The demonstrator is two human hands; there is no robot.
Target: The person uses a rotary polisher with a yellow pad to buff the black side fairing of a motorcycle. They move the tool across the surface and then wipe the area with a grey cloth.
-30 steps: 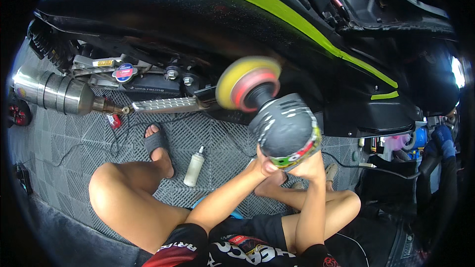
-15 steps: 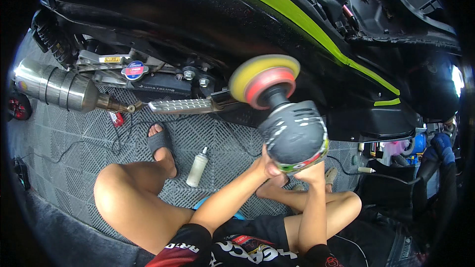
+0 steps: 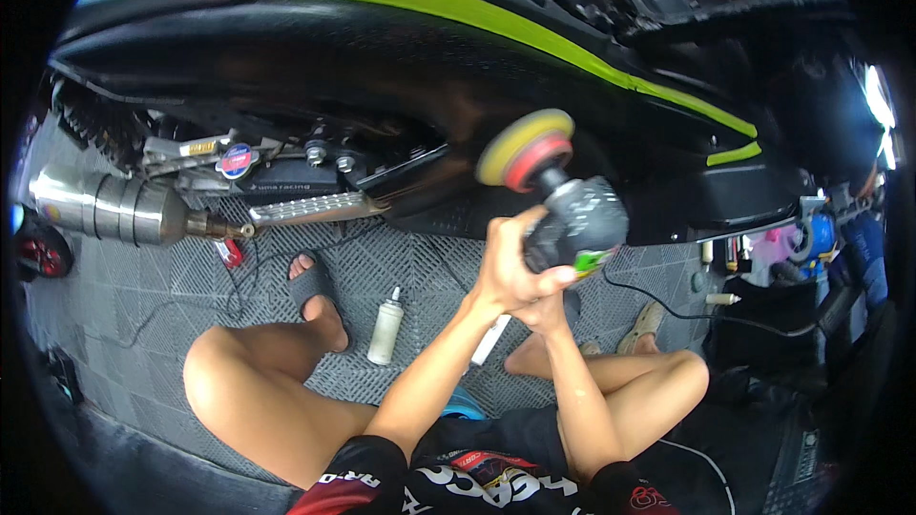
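A polisher (image 3: pixel 577 219) with a dark body and a yellow-and-red round pad (image 3: pixel 525 151) is held up in front of a black motorcycle side panel (image 3: pixel 382 86). My left hand (image 3: pixel 510 262) is closed around the near left side of the polisher body, thumb toward its back end. Below it, my right hand (image 3: pixel 542 310) is closed on the polisher's lower part, its fingers partly hidden. The pad is tilted close to the panel; whether it touches, I cannot tell. A lime-green strip (image 3: pixel 477 19) runs along the panel above.
On the grey grid floor stand a squeeze bottle (image 3: pixel 385 329) and a white object (image 3: pixel 490 341) partly behind my left arm. A silver exhaust (image 3: pixel 110 205) and a metal footrest (image 3: pixel 315 209) stick out at left. A black cord (image 3: pixel 687 310) runs right, near a beige clog (image 3: pixel 644 326).
The view has shifted, and the polisher appears smaller and farther from me. My left hand has come up onto the body's left side, and the white object beside my arm is uncovered.
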